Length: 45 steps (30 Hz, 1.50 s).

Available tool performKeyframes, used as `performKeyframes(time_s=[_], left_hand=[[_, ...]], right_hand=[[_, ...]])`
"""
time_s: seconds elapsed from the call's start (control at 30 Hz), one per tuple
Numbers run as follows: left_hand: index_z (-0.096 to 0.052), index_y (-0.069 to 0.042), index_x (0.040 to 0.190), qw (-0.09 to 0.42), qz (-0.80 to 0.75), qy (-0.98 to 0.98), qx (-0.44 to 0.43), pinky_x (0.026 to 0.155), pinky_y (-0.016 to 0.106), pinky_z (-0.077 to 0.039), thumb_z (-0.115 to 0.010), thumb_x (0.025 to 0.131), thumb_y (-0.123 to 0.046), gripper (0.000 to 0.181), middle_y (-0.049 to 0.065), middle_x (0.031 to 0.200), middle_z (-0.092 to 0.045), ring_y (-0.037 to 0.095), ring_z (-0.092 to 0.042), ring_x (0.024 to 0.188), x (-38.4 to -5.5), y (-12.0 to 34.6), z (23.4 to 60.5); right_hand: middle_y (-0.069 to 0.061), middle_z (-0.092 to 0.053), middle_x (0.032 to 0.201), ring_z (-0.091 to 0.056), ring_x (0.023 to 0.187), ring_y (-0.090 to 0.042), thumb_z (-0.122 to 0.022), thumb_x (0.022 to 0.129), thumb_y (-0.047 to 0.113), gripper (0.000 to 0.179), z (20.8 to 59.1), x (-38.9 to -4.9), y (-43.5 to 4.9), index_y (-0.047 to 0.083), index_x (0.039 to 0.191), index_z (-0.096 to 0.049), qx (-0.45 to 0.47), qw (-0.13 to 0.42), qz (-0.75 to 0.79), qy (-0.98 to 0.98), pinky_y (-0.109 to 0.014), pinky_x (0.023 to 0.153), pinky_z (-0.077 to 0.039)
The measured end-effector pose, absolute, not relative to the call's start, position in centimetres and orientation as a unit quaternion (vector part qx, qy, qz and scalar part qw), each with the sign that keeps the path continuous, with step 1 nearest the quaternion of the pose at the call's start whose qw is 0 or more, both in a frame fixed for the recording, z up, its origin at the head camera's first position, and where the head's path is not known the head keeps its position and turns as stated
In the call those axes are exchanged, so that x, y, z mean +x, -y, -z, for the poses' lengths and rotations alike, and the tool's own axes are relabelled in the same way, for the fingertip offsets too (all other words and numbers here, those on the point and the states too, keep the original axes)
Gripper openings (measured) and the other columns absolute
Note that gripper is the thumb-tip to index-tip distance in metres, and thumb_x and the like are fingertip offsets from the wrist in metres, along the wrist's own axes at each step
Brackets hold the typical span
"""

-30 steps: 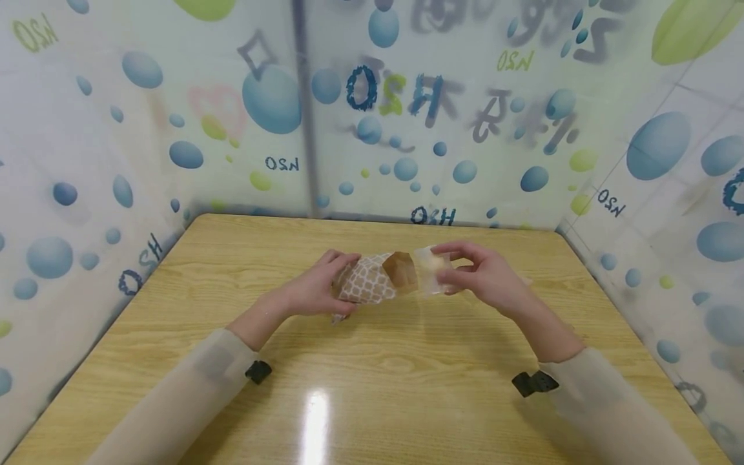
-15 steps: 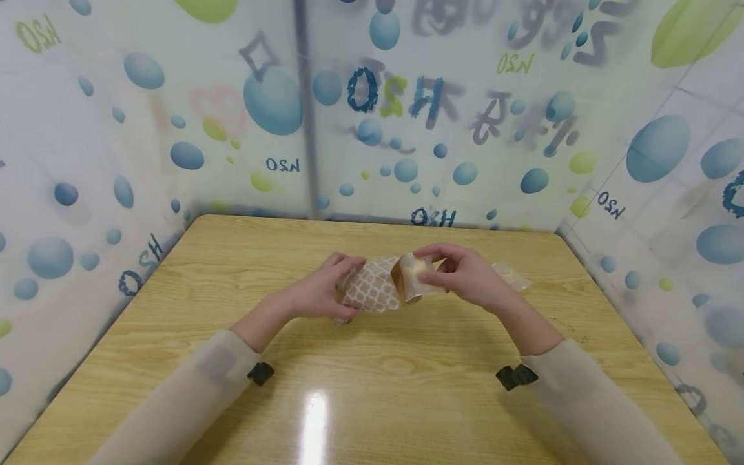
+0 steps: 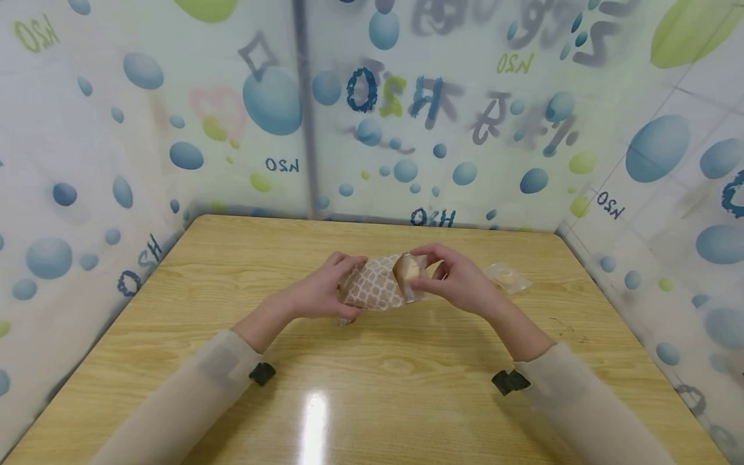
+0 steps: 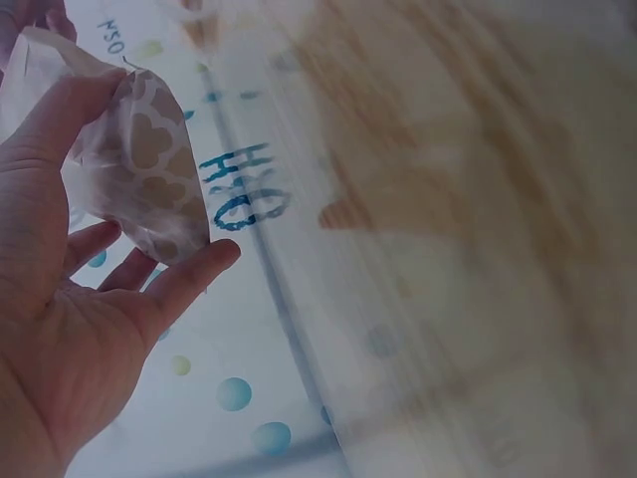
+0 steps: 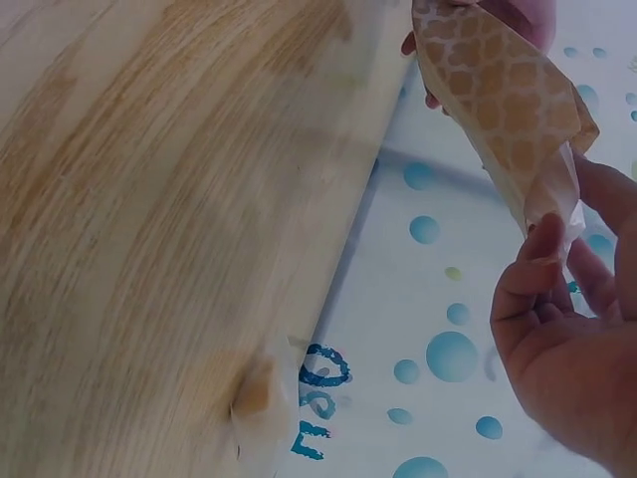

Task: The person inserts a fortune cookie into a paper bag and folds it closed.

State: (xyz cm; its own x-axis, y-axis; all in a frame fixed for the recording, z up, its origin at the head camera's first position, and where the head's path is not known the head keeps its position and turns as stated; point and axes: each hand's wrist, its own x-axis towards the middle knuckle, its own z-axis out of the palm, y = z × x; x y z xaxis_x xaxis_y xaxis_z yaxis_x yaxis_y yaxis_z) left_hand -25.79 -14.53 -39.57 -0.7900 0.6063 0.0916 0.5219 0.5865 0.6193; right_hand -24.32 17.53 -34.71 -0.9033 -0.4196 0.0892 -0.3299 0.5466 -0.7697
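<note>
A brown paper bag [image 3: 374, 284] with a white lattice pattern lies on its side in the air over the table, mouth to the right. My left hand [image 3: 320, 287] grips its closed end, thumb on one side and fingers on the other, as the left wrist view also shows. At the bag's mouth, my right hand [image 3: 456, 278] pinches a clear packet [image 3: 413, 271] with something pale and round inside. Part of that packet is within the opening; in the right wrist view the fingertips are right at the bag's edge.
A second clear packet [image 3: 508, 278] with a pale yellowish piece in it lies on the wooden table [image 3: 372, 387], right of my right hand. White walls [image 3: 372, 168] with blue and green dots stand behind the table and at both sides.
My right hand has moved left with its packet, from just outside the bag into its mouth. The bag's opening has tilted slightly. The second packet now shows from behind the hand.
</note>
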Motion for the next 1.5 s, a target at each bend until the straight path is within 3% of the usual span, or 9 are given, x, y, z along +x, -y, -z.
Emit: performKeyframes(time_s=[0.53, 0.77, 1.1, 1.4, 1.5], left_hand=[[-0.034, -0.007, 0.17, 0.066, -0.331, -0.891, 0.303, 0.111, 0.054, -0.056, -0.095, 0.086, -0.024, 0.105, 0.021, 0.155, -0.041, 0.035, -0.052, 0.136, -25.9, 15.1, 39.3], [-0.034, -0.007, 0.17, 0.069, -0.328, -0.892, 0.303, 0.113, 0.055, -0.054, -0.094, 0.086, -0.023, 0.105, 0.022, 0.155, -0.042, 0.036, -0.052, 0.137, -25.8, 15.1, 39.2], [-0.034, -0.008, 0.17, 0.07, -0.327, -0.891, 0.308, 0.112, 0.054, -0.054, -0.094, 0.086, -0.025, 0.105, 0.021, 0.154, -0.042, 0.035, -0.052, 0.136, -25.8, 14.9, 39.3], [-0.034, -0.008, 0.17, 0.069, -0.325, -0.891, 0.308, 0.114, 0.054, -0.053, -0.095, 0.085, -0.024, 0.105, 0.021, 0.154, -0.042, 0.034, -0.051, 0.137, -25.7, 14.7, 39.3], [-0.034, -0.008, 0.17, 0.069, -0.326, -0.891, 0.307, 0.114, 0.054, -0.053, -0.094, 0.086, -0.023, 0.105, 0.02, 0.154, -0.042, 0.034, -0.051, 0.137, -25.7, 14.8, 39.4]], right_hand=[[-0.014, -0.065, 0.143, -0.065, 0.093, -0.028, -0.079, 0.103, 0.03, 0.055, 35.8, -24.6, -20.0, 0.026, 0.155, -0.063, -0.215, 0.046, 0.435, -0.873, -0.033, 0.07, -0.056], [-0.015, -0.064, 0.146, -0.065, 0.093, -0.025, -0.08, 0.103, 0.032, 0.053, 36.1, -24.5, -19.8, 0.028, 0.153, -0.065, -0.215, 0.059, 0.424, -0.878, -0.033, 0.071, -0.057], [-0.019, -0.063, 0.147, -0.064, 0.084, -0.023, -0.081, 0.102, 0.025, 0.054, 36.8, -24.7, -18.7, 0.022, 0.154, -0.065, -0.241, 0.063, 0.428, -0.869, -0.03, 0.069, -0.056], [-0.02, -0.059, 0.149, -0.069, 0.091, -0.043, -0.079, 0.104, 0.024, 0.053, 36.6, -24.7, -18.2, 0.02, 0.154, -0.064, -0.244, 0.077, 0.431, -0.865, -0.032, 0.069, -0.056], [-0.019, -0.061, 0.148, -0.068, 0.09, -0.038, -0.078, 0.104, 0.026, 0.051, 36.7, -24.8, -18.5, 0.021, 0.153, -0.065, -0.24, 0.064, 0.426, -0.87, -0.032, 0.068, -0.055]])
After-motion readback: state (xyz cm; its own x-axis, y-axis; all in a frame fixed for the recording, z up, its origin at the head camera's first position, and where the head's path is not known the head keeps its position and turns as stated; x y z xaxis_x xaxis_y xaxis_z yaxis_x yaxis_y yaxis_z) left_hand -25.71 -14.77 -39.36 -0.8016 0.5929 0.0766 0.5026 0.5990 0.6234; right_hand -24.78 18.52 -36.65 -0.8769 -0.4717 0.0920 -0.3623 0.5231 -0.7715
